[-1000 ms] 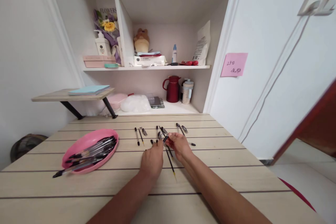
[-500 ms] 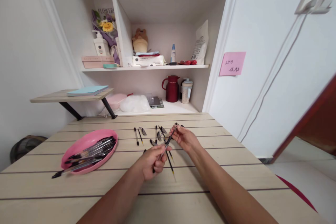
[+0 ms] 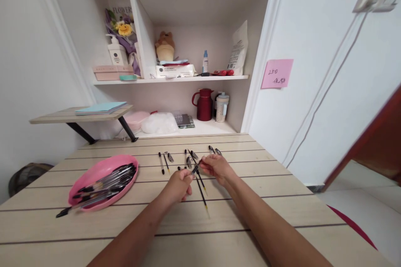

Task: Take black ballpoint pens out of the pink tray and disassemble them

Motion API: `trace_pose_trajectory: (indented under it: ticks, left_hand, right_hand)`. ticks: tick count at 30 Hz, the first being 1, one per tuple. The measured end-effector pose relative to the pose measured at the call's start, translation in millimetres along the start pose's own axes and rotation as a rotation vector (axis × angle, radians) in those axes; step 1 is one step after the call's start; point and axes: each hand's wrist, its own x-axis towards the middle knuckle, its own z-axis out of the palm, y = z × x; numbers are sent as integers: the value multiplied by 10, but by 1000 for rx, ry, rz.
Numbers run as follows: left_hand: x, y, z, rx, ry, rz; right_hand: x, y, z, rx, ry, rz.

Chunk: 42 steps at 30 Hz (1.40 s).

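Observation:
A slim pen (image 3: 195, 169) with a clear and black body slants between my two hands over the table. My left hand (image 3: 179, 185) is closed around its lower part, hiding that end. At the upper end, the fingertips of my right hand (image 3: 216, 168) pinch the pen. Just below lies a black ink refill (image 3: 202, 193) with a yellow tip, pointing towards me. Pen caps (image 3: 189, 162), barrels and further refills are scattered behind my hands. To the left, a separate clear barrel (image 3: 161, 163) rests beside a thin refill (image 3: 166, 163) and a black cap (image 3: 170, 157).
A pink oval basin (image 3: 94, 166) full of pens stands at the left, one pen (image 3: 64, 212) poking over its rim. Behind it is a small raised shelf (image 3: 56, 117). A red jug (image 3: 204, 105) and a pale cup (image 3: 222, 107) stand in the back cabinet.
My right hand has come down and left, and the hands are closer together. Less of the pen shows between them. The view has shifted slightly.

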Motion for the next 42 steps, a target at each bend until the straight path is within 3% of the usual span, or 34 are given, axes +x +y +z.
trace_pose_trajectory:
  ticks: [2,5,8,11,15,18,22,24,27,30,33,36,42]
  left_hand:
    - [-18,-4,9,63,-33,-2]
    - [-36,-30,-100,189,-51,33]
    - [15,-50,-303,406,103,160]
    - [122,-42,-446,643,259,174]
    - [255,-42,-435,815,348,141]
    - [315,-68,-359,835,370,140]
    - [319,-24,-383,849,388,165]
    - [273,43,-536,876,400,198]
    - [148,118,-978,1007,454,241]
    - [-8,64,-1528,1176,565,91]
    - [-135,-100,-1942,1239,510,-182]
    - [-195,-257,-2131,1234,463,-229]
    - [-241,-318,-2251,1241,471,-152]
  right_hand:
    - [43,-8,41,-3,102,-89]
    - [161,-141,-108,-19,266,-199]
    - [228,-244,-320,-66,369,-268]
    - [182,-174,-334,-417,282,-327]
    - [37,27,-88,-1095,70,-429]
    - [-48,80,49,-1326,8,-462]
    - [-98,13,36,-1427,-35,-449]
    - [-110,-36,-10,-1435,-13,-419]
    - [-135,-82,-50,-1445,8,-390]
    - [-173,-76,-10,-1454,-15,-393]
    - [-215,-36,82,-1440,-70,-421]
    - [-240,6,152,-1409,-106,-441]
    - [-194,53,106,-1291,-124,-445]
